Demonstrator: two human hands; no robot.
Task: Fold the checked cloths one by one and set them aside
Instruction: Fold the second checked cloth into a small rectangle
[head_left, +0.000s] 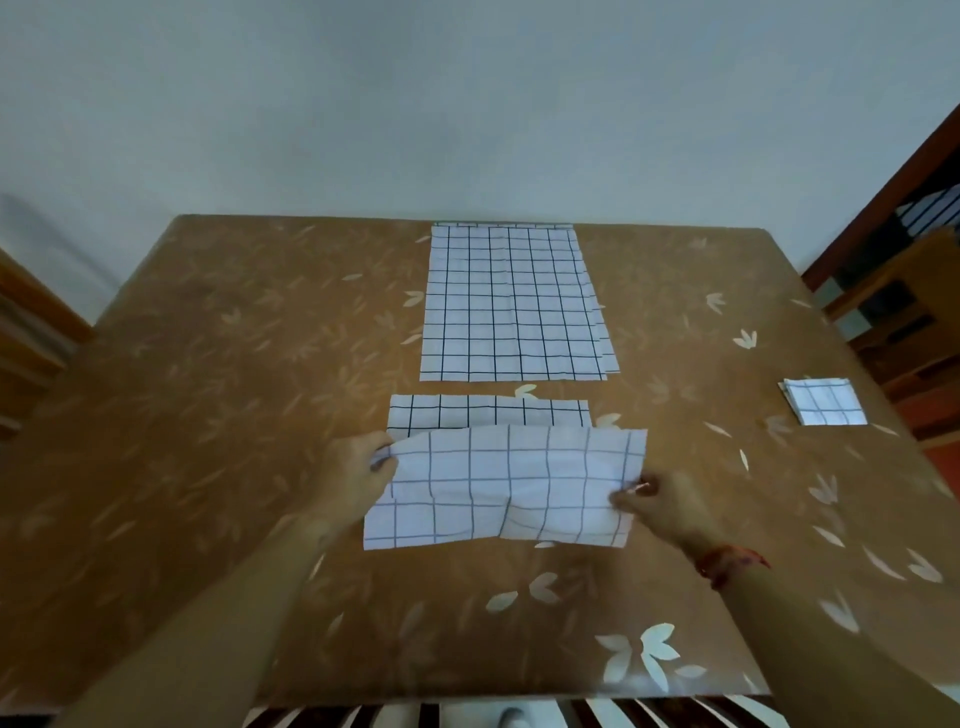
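While pinching the near checked cloth (506, 488) at both ends, holds its pale flap just above the desk (234, 415): left hand (358, 467) curled round the left edge, right hand (660, 506) nipping the right edge between thumb and fingertips. Red thread band (727, 564) on the right wrist. Just beyond the flap, flat on the desk, a strip of darker-lined check (488, 410); cannot tell whether part of the same cloth. Farther back, by the far edge, a stack of unfolded checked cloths (511, 306), edges stepped on the right. Well apart, near the right edge, a small pile of folded cloths (826, 408). Over the desk, a glossy brown cover printed with pale leaves. Behind, a plain pale grey wall (467, 104). At either side, blurred wooden furniture (904, 322); below the near edge, dark and light stripes (623, 714).
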